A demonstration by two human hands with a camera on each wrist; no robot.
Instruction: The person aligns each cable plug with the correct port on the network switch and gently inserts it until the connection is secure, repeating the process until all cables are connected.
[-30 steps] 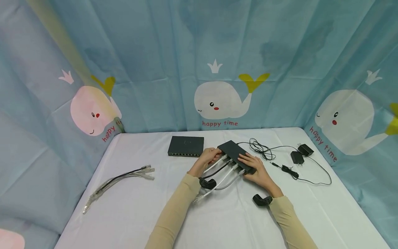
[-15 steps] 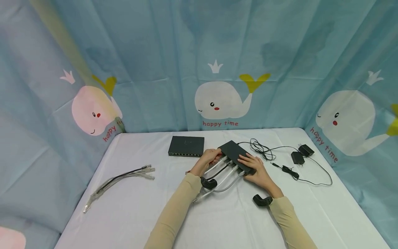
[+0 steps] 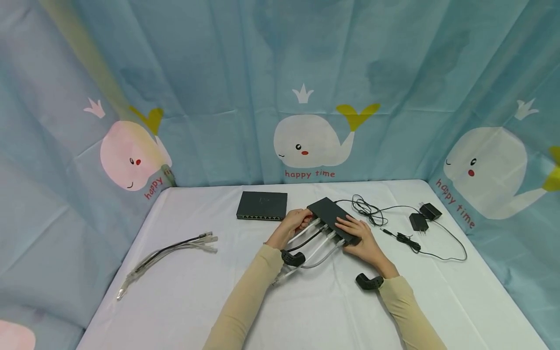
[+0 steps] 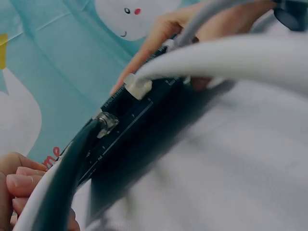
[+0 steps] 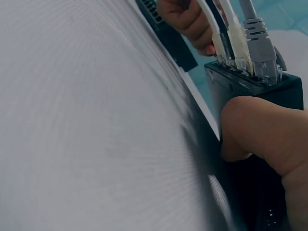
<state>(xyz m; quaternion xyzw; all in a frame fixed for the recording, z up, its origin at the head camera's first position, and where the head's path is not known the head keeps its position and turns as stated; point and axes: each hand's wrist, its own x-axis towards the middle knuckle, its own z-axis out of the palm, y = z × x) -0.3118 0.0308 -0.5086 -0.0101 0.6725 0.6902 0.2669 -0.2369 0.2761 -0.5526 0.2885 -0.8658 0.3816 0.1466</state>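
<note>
Unmoved: right hand (image 3: 362,241) grips flat black box (image 3: 327,211).

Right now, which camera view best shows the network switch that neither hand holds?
The head view: it shows the unheld network switch nearly whole, top and port row. The right wrist view shows only part, cut off by the picture's upper edge; the left wrist view shows none.

Cable bundle (image 3: 162,253) at L of worktop (image 3: 175,321), 1st switch (image 3: 262,205) nr back edge, 2nd switch (image 3: 329,213) to its R, btwn L hand (image 3: 291,227) & R hand (image 3: 363,241), cables (image 5: 262,50) plugged in near side, 2 pwr adapters (image 3: 418,221) far R, curtain (image 3: 210,97) behind.
</note>
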